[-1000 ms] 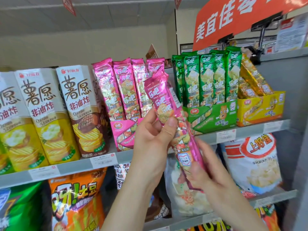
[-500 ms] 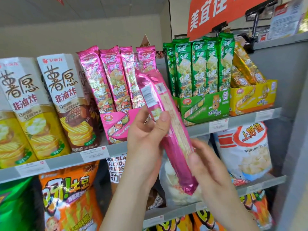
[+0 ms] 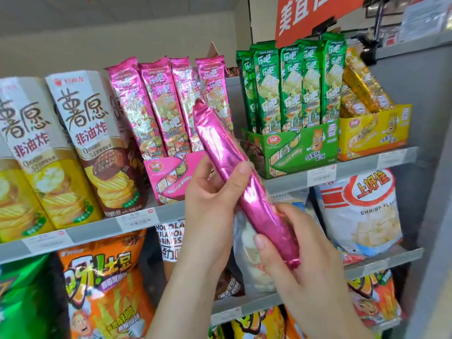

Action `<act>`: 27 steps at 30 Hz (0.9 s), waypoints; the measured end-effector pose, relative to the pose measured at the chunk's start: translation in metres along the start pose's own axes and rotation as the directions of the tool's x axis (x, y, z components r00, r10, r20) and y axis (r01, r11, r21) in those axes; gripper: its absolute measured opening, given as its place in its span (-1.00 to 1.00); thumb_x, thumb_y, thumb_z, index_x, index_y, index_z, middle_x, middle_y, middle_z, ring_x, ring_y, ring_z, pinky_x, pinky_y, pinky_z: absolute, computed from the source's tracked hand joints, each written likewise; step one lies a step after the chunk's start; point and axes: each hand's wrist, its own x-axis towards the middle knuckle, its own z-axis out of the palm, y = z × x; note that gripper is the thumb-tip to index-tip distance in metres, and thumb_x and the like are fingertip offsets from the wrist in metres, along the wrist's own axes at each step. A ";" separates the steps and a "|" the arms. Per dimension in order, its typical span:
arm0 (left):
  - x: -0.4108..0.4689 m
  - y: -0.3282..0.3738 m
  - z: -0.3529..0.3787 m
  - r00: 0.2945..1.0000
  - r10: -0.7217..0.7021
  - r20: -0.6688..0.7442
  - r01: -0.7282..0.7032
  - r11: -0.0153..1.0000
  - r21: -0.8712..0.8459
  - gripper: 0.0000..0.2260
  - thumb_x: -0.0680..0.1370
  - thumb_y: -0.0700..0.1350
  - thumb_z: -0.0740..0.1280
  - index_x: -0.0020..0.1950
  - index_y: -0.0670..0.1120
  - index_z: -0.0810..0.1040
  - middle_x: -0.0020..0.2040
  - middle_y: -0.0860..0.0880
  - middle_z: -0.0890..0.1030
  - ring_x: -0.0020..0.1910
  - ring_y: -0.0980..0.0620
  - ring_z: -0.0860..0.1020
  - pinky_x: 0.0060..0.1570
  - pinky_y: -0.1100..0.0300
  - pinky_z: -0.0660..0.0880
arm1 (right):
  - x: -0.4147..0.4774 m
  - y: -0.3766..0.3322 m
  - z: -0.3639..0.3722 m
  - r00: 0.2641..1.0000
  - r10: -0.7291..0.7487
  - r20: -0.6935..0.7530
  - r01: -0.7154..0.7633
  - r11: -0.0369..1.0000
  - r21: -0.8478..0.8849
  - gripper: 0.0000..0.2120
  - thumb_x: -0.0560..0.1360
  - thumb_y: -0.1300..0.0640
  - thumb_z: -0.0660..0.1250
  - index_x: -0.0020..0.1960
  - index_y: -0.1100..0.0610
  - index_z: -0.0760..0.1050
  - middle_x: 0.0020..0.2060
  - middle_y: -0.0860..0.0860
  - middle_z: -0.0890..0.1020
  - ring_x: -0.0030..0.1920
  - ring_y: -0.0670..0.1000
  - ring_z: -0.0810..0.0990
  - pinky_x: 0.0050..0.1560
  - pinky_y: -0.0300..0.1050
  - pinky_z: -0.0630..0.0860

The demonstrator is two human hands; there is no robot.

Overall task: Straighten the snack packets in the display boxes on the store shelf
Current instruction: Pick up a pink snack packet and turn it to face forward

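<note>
I hold a long pink foil snack packet (image 3: pixel 234 172) in front of the shelf, tilted with its top leaning left and its plain side toward me. My left hand (image 3: pixel 212 199) grips its middle, thumb across the front. My right hand (image 3: pixel 293 245) curls round its lower end. Behind it a pink display box (image 3: pixel 168 177) holds several upright pink packets (image 3: pixel 156 108). To the right stands a green display box (image 3: pixel 300 148) with upright green packets (image 3: pixel 293 84). Further right, a yellow display box (image 3: pixel 376 133) holds slanted yellow packets (image 3: pixel 359 86).
Tall crisp cartons (image 3: pixel 80 143) stand left of the pink box on the grey shelf (image 3: pixel 171 214). Below hang an orange snack bag (image 3: pixel 102 285) and a white shrimp-chip bag (image 3: pixel 362 211). An orange sign (image 3: pixel 315 13) hangs above. A grey upright panel (image 3: pixel 435 192) closes the right side.
Both hands have rolled the pink packet about its long axis, from printed front to plain side. It sits slightly lower and more slanted. The view shifted left.
</note>
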 end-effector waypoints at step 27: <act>0.008 -0.014 0.045 0.946 0.023 0.322 -0.195 0.837 0.511 -0.73 0.47 -0.10 0.46 0.13 0.06 0.54 -0.02 0.10 0.70 -0.01 0.14 0.65 0.02 0.16 0.56 | 0.036 0.030 -0.025 0.993 0.081 0.085 -0.111 0.885 0.452 -0.48 0.37 -0.16 0.38 0.30 -0.33 0.35 0.20 -0.29 0.58 0.24 -0.22 0.54 0.24 -0.13 0.48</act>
